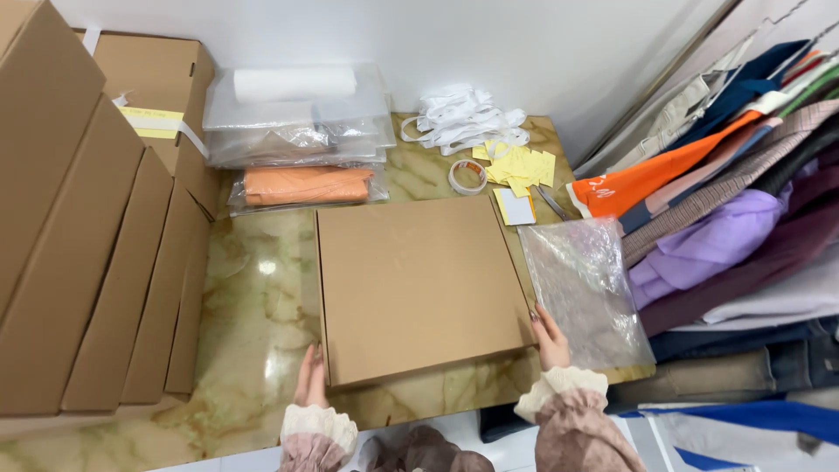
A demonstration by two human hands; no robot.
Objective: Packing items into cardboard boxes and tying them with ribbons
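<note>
I see both hands set against a flat brown cardboard box that lies closed on the green marbled worktop. My left hand rests at the box's near left corner, fingers pressed together and laid straight along the edge, not gripping anything. My right hand sits at the near right corner, fingers together and flat against the box's side. Just to the right of those fingers lies a crinkled clear plastic bag, touching the hand's outer edge. Beyond the box, away from my fingers, sit a roll of tape, a scatter of yellow paper slips, a bundle of white straps, and stacked clear packets, one holding orange fabric. Left of my left fingers stands a row of cardboard cartons. To the far right hang folded garments in mixed colours.
</note>
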